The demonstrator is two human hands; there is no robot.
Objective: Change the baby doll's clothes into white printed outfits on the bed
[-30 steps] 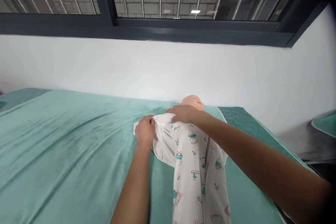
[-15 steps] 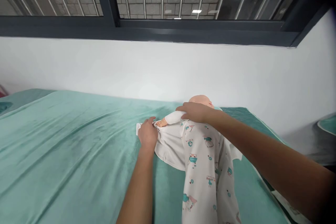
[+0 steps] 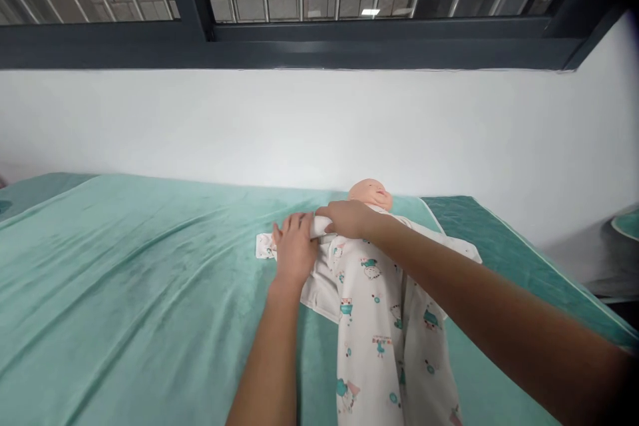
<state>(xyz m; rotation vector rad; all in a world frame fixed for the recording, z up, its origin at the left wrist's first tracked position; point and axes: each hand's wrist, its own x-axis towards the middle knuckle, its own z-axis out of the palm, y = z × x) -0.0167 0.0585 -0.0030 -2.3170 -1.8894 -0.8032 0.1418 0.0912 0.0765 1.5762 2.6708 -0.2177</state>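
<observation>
A baby doll (image 3: 372, 193) lies on its back with its head toward the wall. White printed pants (image 3: 372, 346) cover its legs. A white printed shirt (image 3: 319, 296) is spread open beneath it, one sleeve (image 3: 263, 246) stretched to the left. My left hand (image 3: 294, 246) is closed over the doll's forearm, hiding most of its small hand. Just to the right, my right hand (image 3: 344, 218) grips the same white-sleeved arm (image 3: 319, 226) nearer the shoulder. Fingertips under the arm are partly hidden.
A light green blanket (image 3: 124, 293) with folds covers the surface, and a darker green cloth (image 3: 479, 239) lies to the right. Behind stands a white wall (image 3: 224, 126) below a dark-framed window (image 3: 309, 50) with metal bars.
My left hand has moved right, from the shirt's sleeve onto the doll's forearm. My right hand has slid slightly left along the arm. The doll's face shows more now.
</observation>
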